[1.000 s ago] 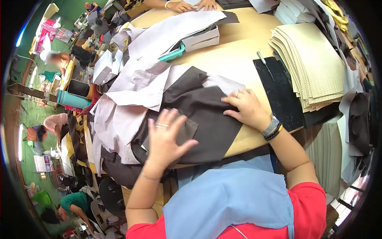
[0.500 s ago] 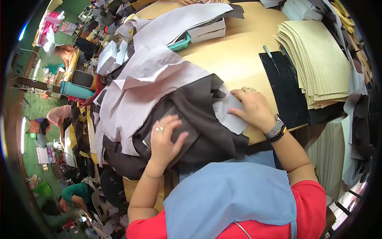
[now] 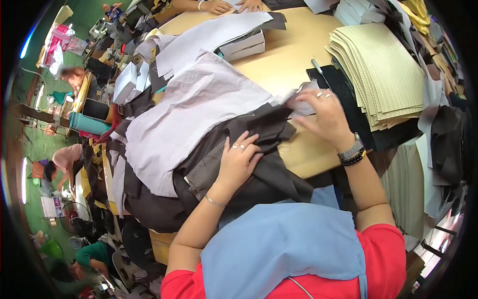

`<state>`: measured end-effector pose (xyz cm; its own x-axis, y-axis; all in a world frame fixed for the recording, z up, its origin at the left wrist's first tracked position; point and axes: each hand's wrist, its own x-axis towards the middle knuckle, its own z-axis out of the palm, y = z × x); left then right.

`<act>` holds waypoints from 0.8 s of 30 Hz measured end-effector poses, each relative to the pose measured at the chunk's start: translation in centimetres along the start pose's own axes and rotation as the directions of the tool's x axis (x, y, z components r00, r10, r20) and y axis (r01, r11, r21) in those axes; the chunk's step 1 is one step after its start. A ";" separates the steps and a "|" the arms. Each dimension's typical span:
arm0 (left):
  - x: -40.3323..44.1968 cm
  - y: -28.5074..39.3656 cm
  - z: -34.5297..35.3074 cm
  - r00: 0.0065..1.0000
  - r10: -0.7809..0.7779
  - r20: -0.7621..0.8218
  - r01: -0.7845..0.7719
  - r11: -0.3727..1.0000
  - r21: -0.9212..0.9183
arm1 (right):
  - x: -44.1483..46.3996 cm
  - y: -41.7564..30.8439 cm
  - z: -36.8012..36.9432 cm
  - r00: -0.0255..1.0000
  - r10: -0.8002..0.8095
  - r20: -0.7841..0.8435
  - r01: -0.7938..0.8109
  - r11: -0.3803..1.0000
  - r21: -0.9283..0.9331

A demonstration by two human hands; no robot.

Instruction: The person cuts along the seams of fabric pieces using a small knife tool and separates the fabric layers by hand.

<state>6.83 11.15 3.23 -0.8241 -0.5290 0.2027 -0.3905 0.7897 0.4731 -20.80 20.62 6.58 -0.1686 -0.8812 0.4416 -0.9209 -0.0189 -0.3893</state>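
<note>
Dark brown fabric (image 3: 279, 174) lies in folds over the table's near edge. My left hand (image 3: 239, 159) rests on it with its fingers spread, beside a flap-like panel (image 3: 205, 172). To the right, my right hand (image 3: 323, 114) is raised at a small pale lining piece (image 3: 302, 105), fingers curled over its edge; the fingertips are partly hidden against the cloth. A large pale lining sheet (image 3: 194, 109) spreads crumpled to the left of the dark fabric and overlaps it.
A stack of cream textured sheets (image 3: 383, 70) stands at the right, beside a black mat (image 3: 348, 99) with a pen-like tool (image 3: 316, 66). White boxes (image 3: 243, 46) lie behind the cloth. A co-worker's hands (image 3: 231, 7) are at the table's far edge.
My left hand has moved right and come down onto the dark fabric. My right hand has risen with the small lining piece, now bunched and shifted up and away. The dark fabric has shifted left.
</note>
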 end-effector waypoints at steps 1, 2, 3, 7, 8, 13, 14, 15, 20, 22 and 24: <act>-0.7 -0.6 -0.1 1.000 -0.008 -0.022 0.006 0.997 -0.076 | -0.6 -0.3 0.1 0.986 0.048 0.162 -0.049 0.999 0.002; -1.4 -1.1 -0.2 0.999 -0.020 -0.048 0.012 0.988 -0.154 | -1.0 0.1 0.6 0.986 0.048 0.162 -0.049 0.999 0.001; -2.1 -1.1 -0.8 0.995 -0.017 -0.098 -0.005 0.976 -0.219 | -1.4 0.7 1.4 0.986 0.044 0.164 -0.044 0.999 0.000; -5.0 -2.1 -3.0 0.978 -0.136 -0.159 0.069 0.927 -0.370 | -1.5 1.4 1.7 0.977 0.008 0.215 -0.024 0.997 0.071; -5.6 -2.7 -3.8 0.980 -0.130 -0.150 0.079 0.949 -0.306 | -1.5 1.4 1.6 0.976 -0.017 0.219 -0.002 0.996 0.084; -6.8 -2.6 -6.0 0.951 -0.091 -0.297 0.166 0.957 0.239 | -0.9 1.8 1.5 0.975 -0.114 0.192 0.077 0.979 0.191; -6.8 -2.2 -6.2 0.921 -0.049 -0.386 0.199 0.912 0.359 | -0.7 1.7 1.3 0.975 -0.144 0.169 0.114 0.978 0.177; -7.1 -2.7 -6.6 0.916 -0.123 -0.383 0.256 0.912 0.320 | -0.4 1.8 1.4 0.986 -0.118 0.118 0.091 0.973 0.211; -3.7 -5.6 -11.2 0.860 -0.396 -0.321 0.468 0.863 0.189 | 3.9 3.6 3.9 0.993 -0.108 0.039 0.097 0.971 0.221; -0.2 -8.6 -13.3 0.857 -0.440 -0.269 0.498 0.842 0.208 | 7.5 3.5 6.3 0.985 -0.132 0.113 0.106 0.973 0.206; 2.2 -13.8 -11.6 0.847 -0.359 -0.392 0.502 0.783 0.367 | 10.5 2.8 9.6 0.965 -0.236 0.118 0.212 0.960 0.184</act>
<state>15.22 -4.52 7.11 -0.3969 -0.8536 0.3374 -0.8700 0.4670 0.1580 -21.77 6.81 2.38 0.0960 -0.9011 0.4228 -0.8550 -0.2922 -0.4285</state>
